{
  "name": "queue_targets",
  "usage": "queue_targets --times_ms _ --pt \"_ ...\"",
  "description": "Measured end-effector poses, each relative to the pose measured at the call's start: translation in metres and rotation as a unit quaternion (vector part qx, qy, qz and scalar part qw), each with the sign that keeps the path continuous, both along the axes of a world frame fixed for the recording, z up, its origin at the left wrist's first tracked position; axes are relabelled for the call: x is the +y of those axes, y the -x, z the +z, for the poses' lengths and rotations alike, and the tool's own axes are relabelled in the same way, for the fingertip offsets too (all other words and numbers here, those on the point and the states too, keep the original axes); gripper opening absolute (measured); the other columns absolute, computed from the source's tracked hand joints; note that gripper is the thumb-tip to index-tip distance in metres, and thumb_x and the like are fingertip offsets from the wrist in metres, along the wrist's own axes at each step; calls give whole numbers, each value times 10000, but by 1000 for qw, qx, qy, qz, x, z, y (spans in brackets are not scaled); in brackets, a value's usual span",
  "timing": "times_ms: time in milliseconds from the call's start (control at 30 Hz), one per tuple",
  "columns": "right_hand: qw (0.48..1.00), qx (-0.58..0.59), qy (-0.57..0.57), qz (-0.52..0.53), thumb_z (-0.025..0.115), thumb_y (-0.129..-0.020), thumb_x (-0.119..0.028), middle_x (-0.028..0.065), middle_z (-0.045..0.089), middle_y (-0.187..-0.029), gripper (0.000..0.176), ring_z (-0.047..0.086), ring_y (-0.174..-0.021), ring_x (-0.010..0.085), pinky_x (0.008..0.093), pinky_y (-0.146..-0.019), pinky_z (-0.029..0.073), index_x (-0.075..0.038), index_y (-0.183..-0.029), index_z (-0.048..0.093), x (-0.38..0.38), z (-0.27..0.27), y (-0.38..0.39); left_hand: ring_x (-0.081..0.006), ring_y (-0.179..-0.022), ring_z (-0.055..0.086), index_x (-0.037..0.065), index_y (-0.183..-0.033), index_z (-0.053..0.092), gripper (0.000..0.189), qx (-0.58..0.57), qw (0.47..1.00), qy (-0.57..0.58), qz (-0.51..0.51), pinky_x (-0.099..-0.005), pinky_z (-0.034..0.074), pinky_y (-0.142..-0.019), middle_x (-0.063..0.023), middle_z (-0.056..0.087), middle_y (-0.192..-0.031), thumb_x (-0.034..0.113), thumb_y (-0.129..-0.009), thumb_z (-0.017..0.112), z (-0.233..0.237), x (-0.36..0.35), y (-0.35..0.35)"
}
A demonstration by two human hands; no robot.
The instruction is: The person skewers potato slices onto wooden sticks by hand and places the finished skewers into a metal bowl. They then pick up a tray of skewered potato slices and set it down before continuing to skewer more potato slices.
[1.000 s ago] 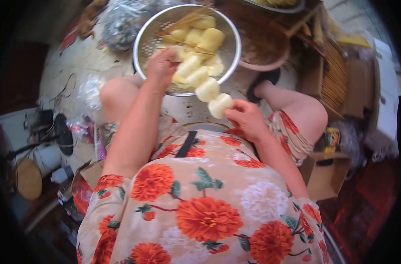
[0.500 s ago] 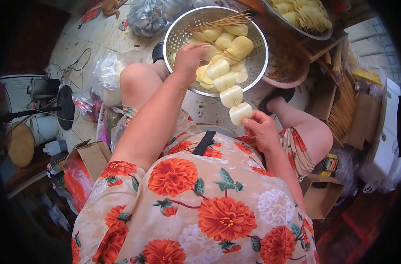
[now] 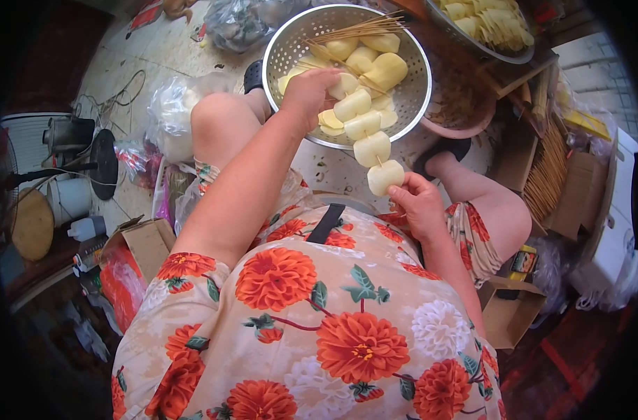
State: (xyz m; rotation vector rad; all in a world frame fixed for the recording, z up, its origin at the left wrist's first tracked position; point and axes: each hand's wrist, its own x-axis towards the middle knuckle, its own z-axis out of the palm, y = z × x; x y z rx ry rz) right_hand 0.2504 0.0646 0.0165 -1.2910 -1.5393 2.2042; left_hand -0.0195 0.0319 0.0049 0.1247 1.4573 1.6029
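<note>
My right hand [image 3: 418, 204] pinches the near end of a skewer of potato slices [image 3: 372, 149], at the lowest slice. Several pale, peeled slices are strung along the thin stick with small gaps, slanting up and left over the colander's rim. At its far end, my left hand [image 3: 309, 96] is closed on another potato slice [image 3: 345, 85], in line with the others. Beneath lies a perforated metal colander [image 3: 277, 47] holding loose slices [image 3: 331, 120], whole peeled potatoes [image 3: 387, 71] and a bundle of bamboo sticks [image 3: 357, 29]. My left fingertips are partly hidden behind the hand.
At the upper right stands a metal basin [image 3: 445, 28] full of skewered slices. A pinkish tub [image 3: 466, 127] sits below it. More bamboo sticks [image 3: 543, 171] lie in a box on the right. Plastic bags [image 3: 175, 115] and a cardboard box [image 3: 147, 245] are on the left.
My left hand has moved slightly right with its slice, which now lines up against the skewer's far end. My right hand holds nearly the same place. The view has shifted slightly.
</note>
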Motion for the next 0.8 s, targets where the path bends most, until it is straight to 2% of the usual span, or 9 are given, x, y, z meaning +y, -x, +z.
queue_targets --times_ms 167,433,800 --pt "1000 -2 29 6 642 -809 -69 -43 542 -653 111 443 -500 26 188 -430 357 -31 -912 630 -2 5 0 -201 -822 625 1 -1010 608 203 -18 999 38 4 -324 542 -717 -98 634 -936 98 -834 578 1 -1 4" --pt "999 2 48 -2 644 -804 -67 -27 560 -671 142 447 -505 33 184 -444 359 -22 -938 631 -4 7 0 -225 -848 617 19 -1012 600 253 -51 989 100 -98 -404 471 -813 -107 639 -936 169 -810 628 -2 -1 10" --pt "998 13 62 -16 644 -808 -86 -14 569 -697 174 440 -512 38 180 -456 357 -12 -963 619 -4 3 1 -229 -863 617 15 -1025 585 259 -46 986 102 -125 -389 509 -748 -112 632 -924 165 -815 614 -2 -3 3"
